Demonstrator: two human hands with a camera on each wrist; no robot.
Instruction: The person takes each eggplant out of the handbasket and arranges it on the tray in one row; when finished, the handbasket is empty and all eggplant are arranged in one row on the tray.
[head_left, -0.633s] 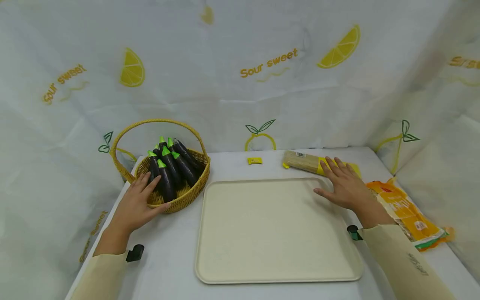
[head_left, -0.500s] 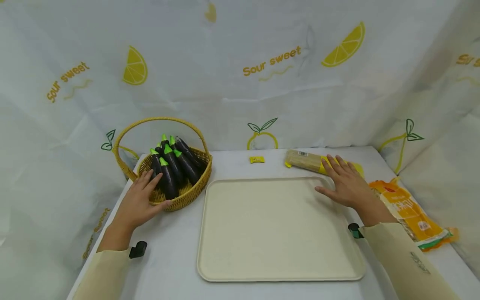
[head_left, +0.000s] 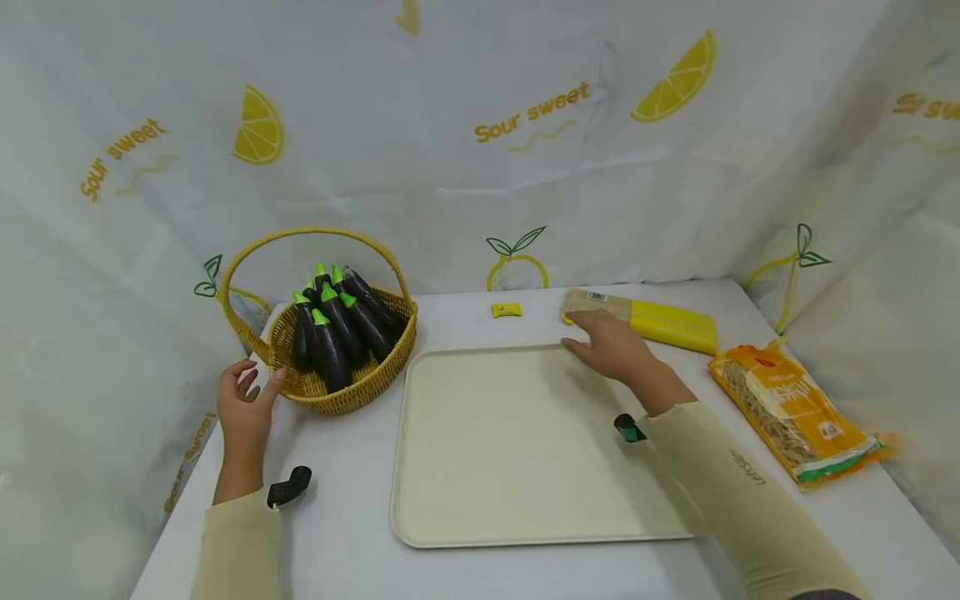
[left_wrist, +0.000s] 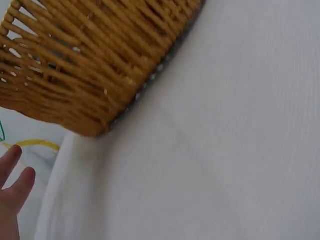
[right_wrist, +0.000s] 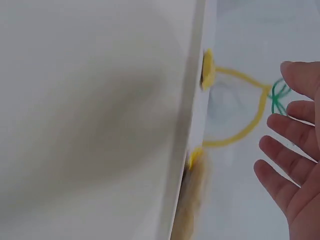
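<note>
At the left front of the wicker basket, my left hand hangs with loosely bent fingers. In the left wrist view its visible fingers are apart from the basket's woven side. Several dark eggplants with green stems lie in the basket. My right hand is over the back edge of the beige tray, fingers spread and holding nothing. Behind it lies a long clear-and-yellow pack of what looks like dry noodles, partly hidden by the fingers.
A small yellow wrapped packet sits at the table's back. On the right is an orange bag with pale contents. A white curtain printed with lemons stands behind and beside the white table.
My left hand has drawn back leftward from over the basket's rim, its fingers bending. My right hand has moved left from over the noodle pack's yellow end. The view has shifted slightly.
</note>
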